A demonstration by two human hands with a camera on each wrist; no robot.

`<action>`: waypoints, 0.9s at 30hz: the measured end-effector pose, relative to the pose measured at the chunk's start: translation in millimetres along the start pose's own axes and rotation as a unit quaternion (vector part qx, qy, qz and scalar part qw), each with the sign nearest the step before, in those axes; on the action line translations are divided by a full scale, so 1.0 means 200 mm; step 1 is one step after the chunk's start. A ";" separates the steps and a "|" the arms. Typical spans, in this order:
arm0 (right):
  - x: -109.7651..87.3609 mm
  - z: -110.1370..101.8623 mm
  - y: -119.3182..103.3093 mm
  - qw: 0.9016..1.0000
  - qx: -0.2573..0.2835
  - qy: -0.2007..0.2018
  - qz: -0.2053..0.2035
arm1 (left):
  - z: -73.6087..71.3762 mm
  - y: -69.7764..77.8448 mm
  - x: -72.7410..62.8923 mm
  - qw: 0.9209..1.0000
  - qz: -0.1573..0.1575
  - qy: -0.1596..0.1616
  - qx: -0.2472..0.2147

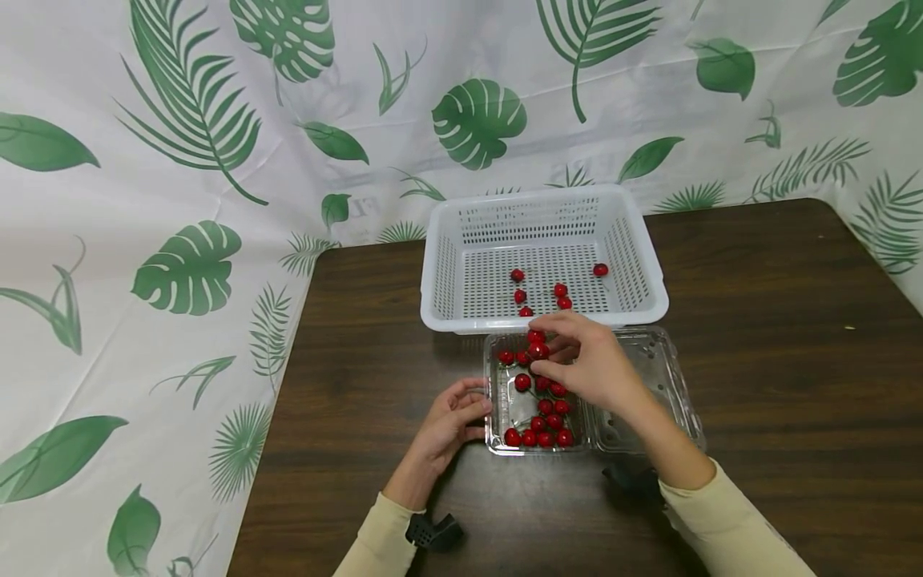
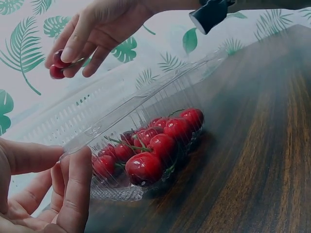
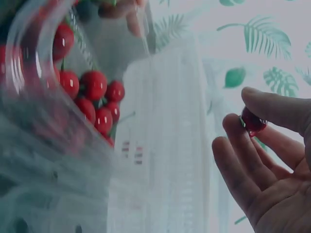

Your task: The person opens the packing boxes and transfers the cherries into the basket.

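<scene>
A clear plastic clamshell box (image 1: 505, 409) lies on the table with several red cherries (image 1: 546, 438) in it, some with green stems. My left hand (image 1: 450, 418) pinches the box's left rim between thumb and finger, plain in the left wrist view. Above the box, my right hand (image 1: 594, 365) pinches a pair of cherries (image 2: 57, 72) with its thumb and fingertips. The right wrist view shows the held fruit (image 3: 253, 121) with the other fingers spread. Partly behind that hand, the hinged lid (image 1: 626, 429) lies flat to the right.
Directly behind the box stands a white perforated basket (image 1: 433, 260) with several cherries (image 1: 560, 290) spread over its floor. Dark wood-grain table (image 1: 779, 361) extends to both sides. A leaf-patterned white cloth (image 1: 288, 184) hangs behind and to the left.
</scene>
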State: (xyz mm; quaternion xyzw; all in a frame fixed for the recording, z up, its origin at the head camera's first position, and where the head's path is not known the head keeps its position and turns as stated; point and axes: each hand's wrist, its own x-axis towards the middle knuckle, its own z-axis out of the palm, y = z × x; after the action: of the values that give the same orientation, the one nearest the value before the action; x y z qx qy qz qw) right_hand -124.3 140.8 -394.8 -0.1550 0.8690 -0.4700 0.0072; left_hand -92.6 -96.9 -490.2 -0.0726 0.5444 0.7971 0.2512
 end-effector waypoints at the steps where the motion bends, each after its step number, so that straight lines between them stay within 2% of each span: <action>1: 0.01 -0.01 0.01 1.000 -0.002 0.008 0.002 | 0.00 0.00 0.00 1.000 0.000 0.000 0.000; 15: 0.12 -0.09 0.14 0.990 -0.050 0.133 -0.016 | 0.00 -0.01 0.00 1.000 0.000 0.004 -0.002; 21: 0.13 -0.10 0.18 0.984 -0.089 0.155 -0.027 | 0.00 -0.01 0.00 1.000 0.000 0.003 -0.001; 27: 0.13 -0.11 0.21 0.983 -0.105 0.151 -0.011 | 0.00 -0.01 0.00 1.000 0.002 0.002 -0.001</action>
State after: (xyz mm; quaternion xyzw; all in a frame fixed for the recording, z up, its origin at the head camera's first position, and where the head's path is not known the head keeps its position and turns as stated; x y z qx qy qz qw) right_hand -163.7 172.7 -412.8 -0.0913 0.9027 -0.3945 -0.1457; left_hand -92.8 -96.4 -491.4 -0.0735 0.5442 0.7979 0.2487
